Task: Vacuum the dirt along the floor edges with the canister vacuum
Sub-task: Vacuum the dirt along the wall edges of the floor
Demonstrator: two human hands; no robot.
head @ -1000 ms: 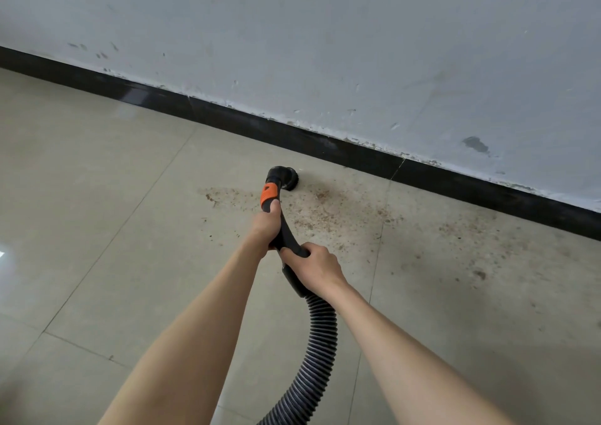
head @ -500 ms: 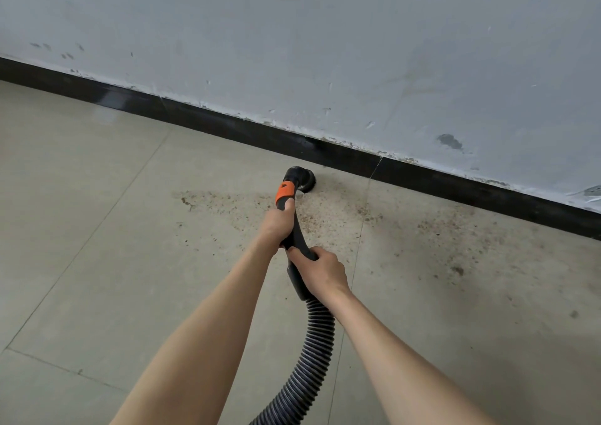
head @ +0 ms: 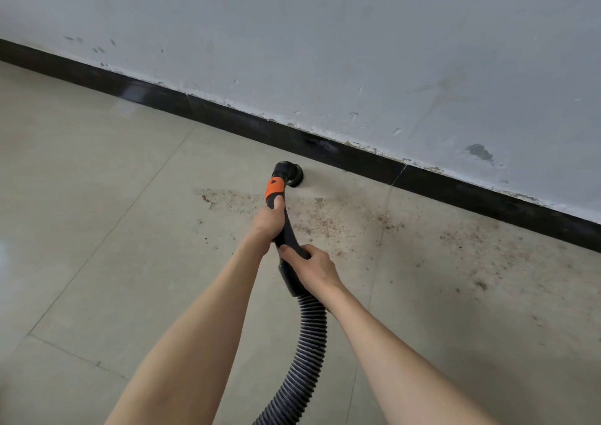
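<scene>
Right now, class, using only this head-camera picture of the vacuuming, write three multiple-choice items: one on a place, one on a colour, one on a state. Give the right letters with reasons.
1. Where is the brush head?
A. on the floor beside the black skirting board
B. raised against the wall
C. lying behind the person

2. What colour is the band on the nozzle, just above the left hand?
A. green
B. orange
C. white

3. How is the right hand placed?
A. hanging free
B. flat on the floor
C. gripping the black handle above the ribbed hose

Answers: 1 A, the brush sits on the tile close to the skirting. 2 B, the band is bright orange. 3 C, its fingers wrap the handle.
</scene>
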